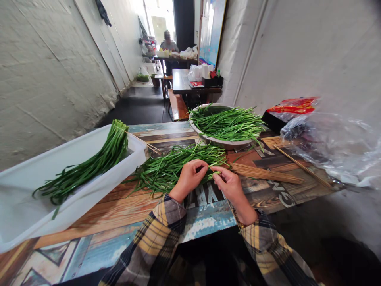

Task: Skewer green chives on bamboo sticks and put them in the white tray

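Note:
A loose pile of green chives [172, 167] lies on the patterned wooden table [119, 214] in front of me. My left hand [189, 178] is curled with its fingertips pinching chive stalks at the pile's right end. My right hand [228, 182] faces it and pinches the same few stalks, thumb and fingers pressed together. A bundle of thin bamboo skewers [262, 172] lies just right of my right hand. Both sleeves are plaid.
A white plastic tray [26, 198] at left holds a neat bundle of chives [95, 163]. A metal bowl [220, 141] of chives stands behind the pile. Clear plastic bags [333, 143] fill the right side. A person sits at far tables down the corridor.

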A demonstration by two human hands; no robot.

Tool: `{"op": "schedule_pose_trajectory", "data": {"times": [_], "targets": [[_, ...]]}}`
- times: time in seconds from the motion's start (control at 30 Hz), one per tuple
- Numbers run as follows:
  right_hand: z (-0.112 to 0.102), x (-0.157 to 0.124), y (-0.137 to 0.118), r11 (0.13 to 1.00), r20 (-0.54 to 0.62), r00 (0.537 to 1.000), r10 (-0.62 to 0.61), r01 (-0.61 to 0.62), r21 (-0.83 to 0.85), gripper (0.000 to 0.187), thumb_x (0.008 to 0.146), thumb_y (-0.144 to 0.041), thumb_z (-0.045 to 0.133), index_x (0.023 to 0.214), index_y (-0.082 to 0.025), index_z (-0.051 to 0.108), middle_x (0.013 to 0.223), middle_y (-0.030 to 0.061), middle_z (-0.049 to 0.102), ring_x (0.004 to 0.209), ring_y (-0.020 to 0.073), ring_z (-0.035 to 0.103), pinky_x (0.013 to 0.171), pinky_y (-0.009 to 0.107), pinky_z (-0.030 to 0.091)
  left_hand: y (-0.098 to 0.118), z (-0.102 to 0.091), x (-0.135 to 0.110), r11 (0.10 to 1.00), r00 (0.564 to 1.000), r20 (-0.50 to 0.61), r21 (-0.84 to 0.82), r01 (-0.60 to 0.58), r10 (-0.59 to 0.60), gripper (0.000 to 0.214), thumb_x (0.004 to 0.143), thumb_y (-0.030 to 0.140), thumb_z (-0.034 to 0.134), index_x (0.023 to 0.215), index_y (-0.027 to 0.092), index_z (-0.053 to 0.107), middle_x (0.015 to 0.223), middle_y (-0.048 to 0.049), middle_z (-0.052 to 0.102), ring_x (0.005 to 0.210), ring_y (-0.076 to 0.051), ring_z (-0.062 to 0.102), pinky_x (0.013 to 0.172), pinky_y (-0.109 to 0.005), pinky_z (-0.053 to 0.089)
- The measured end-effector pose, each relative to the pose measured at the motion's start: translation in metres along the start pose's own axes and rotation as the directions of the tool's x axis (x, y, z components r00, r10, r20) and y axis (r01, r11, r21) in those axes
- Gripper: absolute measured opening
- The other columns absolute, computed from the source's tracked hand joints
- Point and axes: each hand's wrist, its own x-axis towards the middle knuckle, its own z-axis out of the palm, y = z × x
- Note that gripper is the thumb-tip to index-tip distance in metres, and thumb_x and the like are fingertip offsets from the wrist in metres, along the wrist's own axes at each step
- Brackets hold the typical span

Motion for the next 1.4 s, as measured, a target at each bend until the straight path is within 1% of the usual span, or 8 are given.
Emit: {"op": "schedule_pose_trajectory", "data": {"times": [0.4, 0.8, 0.9, 0.97, 1.03, 1.1, 1.17, 1.4], "targets": [[-0.0001, 0.0001, 0.0023, 1.000, 0.004, 1.000, 0.013, -0.013, -0.001, 0.032, 0.082, -0.033, 0.057, 0.107, -0.016, 0.070, 0.061, -0.0017, 0.058, 0.047, 0.0092, 0.047, 0.044, 0.021, 0.035, -0.0008, 0.0003, -0.0004, 1.000, 1.000, 0.006, 0.009, -0.028, 0.028, 0.015, 0.084, 0.016, 0.054, 0.074, 0.015, 0.066, 0.074, -0.0020, 0.067, 0.071, -0.013, 0.059, 0.067, -0.023, 0.043], [0.0009, 0.0009, 0.0063, 0.999, -0.007, 1.000, 0.025, -0.025, 0.023, 0.028, 0.082, -0.033, 0.057, 0.102, -0.017, 0.069, 0.062, -0.0014, 0.058, 0.049, 0.0099, 0.049, 0.044, 0.020, 0.036, -0.0036, 0.0013, -0.0010, 0.998, 0.997, 0.058, 0.042, -0.057, 0.054, 0.017, 0.086, 0.016, 0.052, 0.076, 0.017, 0.066, 0.074, -0.0018, 0.063, 0.071, -0.013, 0.057, 0.067, -0.024, 0.042], [0.0017, 0.0014, 0.0090, 0.998, -0.011, 1.000, 0.025, -0.024, 0.063, 0.033, 0.082, -0.032, 0.058, 0.111, -0.017, 0.063, 0.062, -0.0027, 0.056, 0.050, 0.0101, 0.049, 0.044, 0.021, 0.037, -0.0033, 0.0010, -0.0012, 0.995, 0.996, 0.074, 0.071, -0.063, 0.058, 0.017, 0.085, 0.015, 0.052, 0.077, 0.017, 0.067, 0.074, -0.0020, 0.063, 0.071, -0.013, 0.057, 0.066, -0.024, 0.041], [0.0023, 0.0014, 0.0094, 0.996, -0.031, 0.999, 0.016, -0.014, 0.088, 0.043, 0.081, -0.030, 0.058, 0.122, -0.018, 0.056, 0.062, -0.0046, 0.053, 0.050, 0.0099, 0.047, 0.044, 0.020, 0.038, -0.0037, 0.0008, -0.0016, 0.994, 0.995, 0.076, 0.089, -0.066, 0.059, 0.016, 0.085, 0.014, 0.053, 0.078, 0.017, 0.067, 0.074, -0.0021, 0.062, 0.071, -0.014, 0.057, 0.066, -0.024, 0.041], [0.0026, 0.0011, 0.0085, 0.995, -0.033, 0.999, 0.009, -0.006, 0.098, 0.049, 0.081, -0.028, 0.059, 0.129, -0.020, 0.051, 0.061, -0.0061, 0.050, 0.049, 0.0095, 0.046, 0.044, 0.020, 0.037, -0.0045, 0.0009, -0.0018, 0.993, 0.996, 0.073, 0.102, -0.067, 0.059, 0.016, 0.085, 0.014, 0.053, 0.079, 0.017, 0.067, 0.076, -0.0023, 0.063, 0.072, -0.014, 0.057, 0.067, -0.024, 0.042], [0.0025, 0.0007, 0.0069, 0.995, -0.010, 1.000, 0.007, -0.006, 0.103, 0.046, 0.082, -0.028, 0.058, 0.127, -0.022, 0.052, 0.060, -0.0066, 0.049, 0.047, 0.0090, 0.045, 0.043, 0.020, 0.037, -0.0052, 0.0010, -0.0020, 0.991, 0.996, 0.069, 0.116, -0.071, 0.063, 0.016, 0.085, 0.014, 0.053, 0.080, 0.017, 0.067, 0.077, -0.0025, 0.063, 0.073, -0.014, 0.057, 0.067, -0.025, 0.042], [0.0023, 0.0004, 0.0057, 0.994, 0.008, 1.000, 0.007, -0.008, 0.109, 0.039, 0.082, -0.028, 0.058, 0.121, -0.022, 0.054, 0.060, -0.0067, 0.049, 0.046, 0.0089, 0.046, 0.042, 0.020, 0.037, -0.0055, 0.0012, -0.0020, 0.988, 0.995, 0.066, 0.132, -0.078, 0.070, 0.016, 0.085, 0.015, 0.053, 0.081, 0.018, 0.067, 0.077, -0.0026, 0.063, 0.073, -0.014, 0.057, 0.066, -0.024, 0.042], [0.0030, -0.0007, 0.0070, 0.997, -0.002, 1.000, -0.001, 0.001, 0.081, 0.027, 0.084, -0.027, 0.056, 0.111, -0.022, 0.053, 0.060, -0.0076, 0.052, 0.043, 0.0078, 0.048, 0.042, 0.019, 0.038, -0.0051, 0.0023, -0.0019, 0.972, 0.987, 0.109, 0.193, -0.135, 0.115, 0.016, 0.085, 0.012, 0.053, 0.080, 0.017, 0.068, 0.073, -0.0021, 0.061, 0.070, -0.014, 0.057, 0.064, -0.024, 0.040]]}}
